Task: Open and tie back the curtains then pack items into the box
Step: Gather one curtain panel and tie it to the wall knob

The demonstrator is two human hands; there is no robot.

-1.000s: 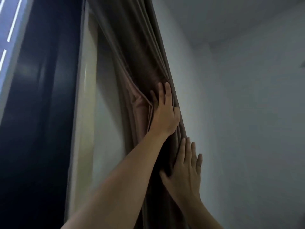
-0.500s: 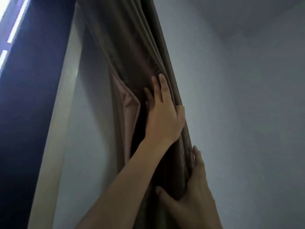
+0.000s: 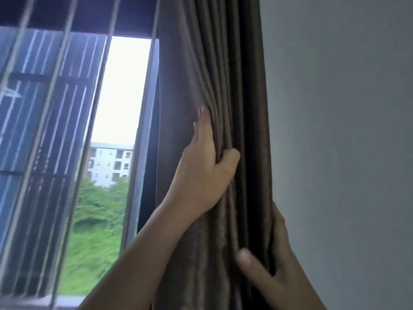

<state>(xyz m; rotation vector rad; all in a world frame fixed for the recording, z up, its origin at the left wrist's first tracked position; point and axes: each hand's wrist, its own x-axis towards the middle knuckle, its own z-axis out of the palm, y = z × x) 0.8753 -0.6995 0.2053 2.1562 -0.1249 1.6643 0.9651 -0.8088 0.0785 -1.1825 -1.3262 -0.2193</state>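
Nothing readable found. The curtain (image 3: 223, 86) at centre frame, the wall (image 3: 335, 130) at right and the distant building (image 3: 111, 162) at centre left carry no legible lettering, number, label, brand or sign.

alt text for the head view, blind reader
A left hand grips the folds of a dark brown pleated fabric curtain while the right hand clasps its edge lower down, beside a grey wall. A barred window lies left.
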